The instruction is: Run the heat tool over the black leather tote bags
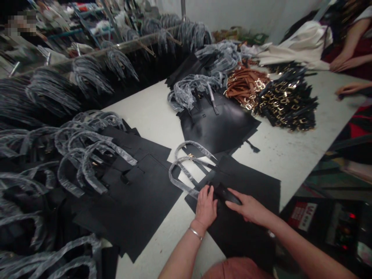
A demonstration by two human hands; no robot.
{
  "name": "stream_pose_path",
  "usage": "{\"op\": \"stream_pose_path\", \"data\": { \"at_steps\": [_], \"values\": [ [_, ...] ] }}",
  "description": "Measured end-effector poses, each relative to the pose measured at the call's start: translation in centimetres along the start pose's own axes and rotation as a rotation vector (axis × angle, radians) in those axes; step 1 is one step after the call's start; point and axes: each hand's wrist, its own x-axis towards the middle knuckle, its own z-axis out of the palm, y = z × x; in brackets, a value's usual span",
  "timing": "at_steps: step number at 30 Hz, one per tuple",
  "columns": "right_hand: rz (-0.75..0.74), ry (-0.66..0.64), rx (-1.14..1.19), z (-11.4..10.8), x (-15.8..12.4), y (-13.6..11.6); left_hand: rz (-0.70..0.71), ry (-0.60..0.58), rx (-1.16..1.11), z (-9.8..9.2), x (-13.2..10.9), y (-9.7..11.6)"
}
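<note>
A black leather panel (255, 182) lies on the white table in front of me, with plastic-wrapped handles (174, 174) at its upper left edge. My left hand (206, 205) rests on that edge, fingers laid flat beside the lower handle end. My right hand (247, 205) pinches a folded black leather piece (225, 193) on the panel. The fingertips under this piece are hidden.
Black panels with wrapped handles (139, 193) lie at left, another stack (217, 124) behind. Brown straps (247, 83) and black straps with gold buckles (290, 100) are piled farther back. A person's hands (345, 62) show at the right. A rail holds hanging handles (90, 73).
</note>
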Motion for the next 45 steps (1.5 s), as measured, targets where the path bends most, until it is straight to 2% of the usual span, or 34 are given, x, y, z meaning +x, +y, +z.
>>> {"op": "stream_pose_path", "data": {
  "at_steps": [4, 7, 9, 14, 21, 25, 27, 29, 31, 34, 39, 42, 45],
  "values": [
    [-0.031, 0.071, 0.029, -0.3, 1.2, -0.1, -0.016, 0.035, -0.039, -0.3, 0.2, 0.0],
    [0.000, 0.180, 0.084, -2.0, 0.9, 1.2, -0.023, 0.038, -0.031, -0.5, 0.1, 0.1],
    [0.039, 0.203, 0.127, -3.3, 0.5, 2.0, -0.017, 0.027, -0.008, -0.6, 0.1, 0.2],
    [0.107, 0.094, 0.215, -5.0, 0.7, 2.0, -0.004, 0.004, 0.062, -0.3, 0.2, 0.2],
    [0.055, 0.047, 0.272, -5.5, 3.0, -0.1, 0.020, -0.016, 0.101, -0.6, 0.6, 0.7],
    [-0.027, 0.191, 0.262, -5.1, 3.8, -1.0, 0.009, -0.005, 0.115, -0.6, 0.6, 0.7],
    [-0.064, 0.269, 0.247, -5.0, 3.6, -1.2, 0.009, 0.000, 0.104, -0.5, 0.6, 0.7],
    [-0.088, 0.286, 0.219, -5.0, 2.7, -0.9, 0.011, 0.012, 0.079, -0.4, 0.6, 0.6],
    [-0.096, 0.248, 0.169, -5.0, 1.1, -0.2, 0.010, 0.031, 0.049, -0.4, 0.6, 0.4],
    [-0.045, 0.111, 0.051, -4.2, -1.6, 1.3, 0.025, 0.051, -0.006, -0.3, 0.7, -0.2],
    [0.015, -0.116, -0.012, -0.8, -4.4, 2.9, 0.053, 0.067, -0.139, -0.4, 0.9, -1.1],
    [0.009, -0.147, -0.038, 0.7, -4.6, 2.7, 0.035, 0.079, -0.201, -0.5, 1.1, -1.4],
    [-0.007, -0.114, -0.112, 1.3, -4.4, 1.9, 0.016, 0.091, -0.247, -0.5, 1.2, -1.5]
  ]
}}
